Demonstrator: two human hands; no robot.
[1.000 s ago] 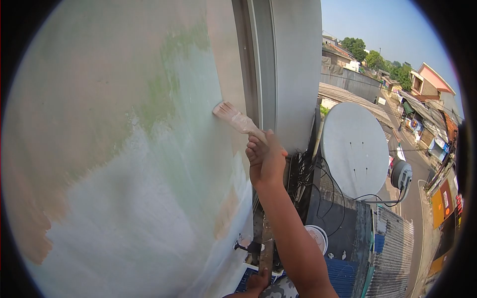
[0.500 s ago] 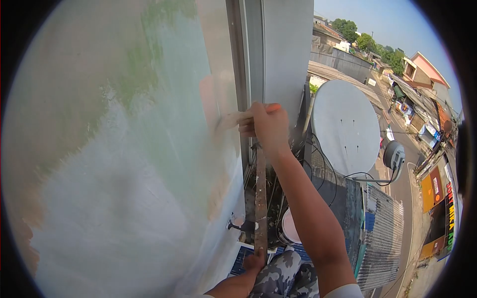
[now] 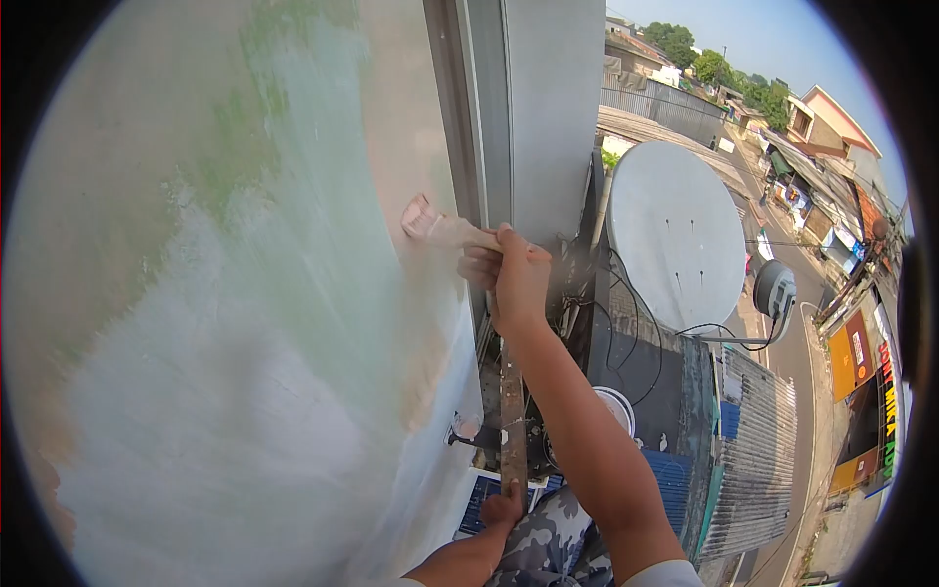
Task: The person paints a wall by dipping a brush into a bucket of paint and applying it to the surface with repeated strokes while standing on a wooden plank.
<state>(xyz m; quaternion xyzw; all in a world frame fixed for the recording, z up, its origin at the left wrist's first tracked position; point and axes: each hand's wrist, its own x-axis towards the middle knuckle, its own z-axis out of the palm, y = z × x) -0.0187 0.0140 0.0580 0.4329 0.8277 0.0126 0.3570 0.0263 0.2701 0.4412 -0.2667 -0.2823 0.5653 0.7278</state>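
My right hand (image 3: pixel 516 279) is closed around the handle of a paintbrush (image 3: pixel 445 229), whose pinkish, paint-coated bristles are at the surface of the wall (image 3: pixel 245 411). The wall is patchy, with green, pale blue-white and beige areas. A fresh-looking beige-pink strip runs along its edge beside the grey frame (image 3: pixel 494 117). Lower down, my left hand (image 3: pixel 503 509) grips a narrow, paint-spotted wooden bar (image 3: pixel 513 430). Part of a white bucket (image 3: pixel 618 403) shows behind my right forearm.
A large satellite dish (image 3: pixel 675 235) stands to the right, with loose black cables below it. Beneath lie a corrugated roof (image 3: pixel 758 460) and a street (image 3: pixel 807 391), far down. My legs in camouflage trousers (image 3: pixel 548 538) are at the bottom.
My right hand and the paintbrush have moved slightly left, and the bristles now show clearly. The bucket's rim has come out on the right of my forearm. My left hand keeps its grip.
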